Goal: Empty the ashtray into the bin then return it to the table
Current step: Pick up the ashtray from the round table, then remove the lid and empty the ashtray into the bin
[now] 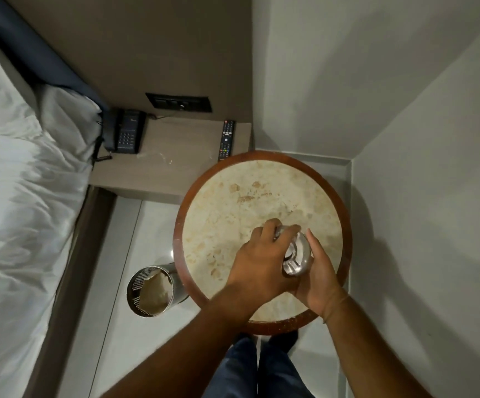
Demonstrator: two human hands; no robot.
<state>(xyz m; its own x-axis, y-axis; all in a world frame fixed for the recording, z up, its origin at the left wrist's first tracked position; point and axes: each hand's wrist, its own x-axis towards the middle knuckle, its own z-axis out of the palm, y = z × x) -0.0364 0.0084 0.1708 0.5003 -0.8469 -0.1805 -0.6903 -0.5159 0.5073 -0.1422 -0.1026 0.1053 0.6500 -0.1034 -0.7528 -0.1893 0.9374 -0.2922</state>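
A white rumpled bed (12, 182) fills the left. The round desk (233, 202), pale stone rimmed in brown wood, stands beside a perforated steel bin (152, 291). Both grips, left hand (257, 267) and right hand (320, 278), clasp the shiny metal ashtray (296, 255) above the desk.

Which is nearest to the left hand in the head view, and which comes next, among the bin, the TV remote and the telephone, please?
From the left hand:
1. Bin, on the floor just left of the round table.
2. TV remote, at the bedside shelf's right edge, beyond the table.
3. Telephone, far left on that shelf, beside the bed.
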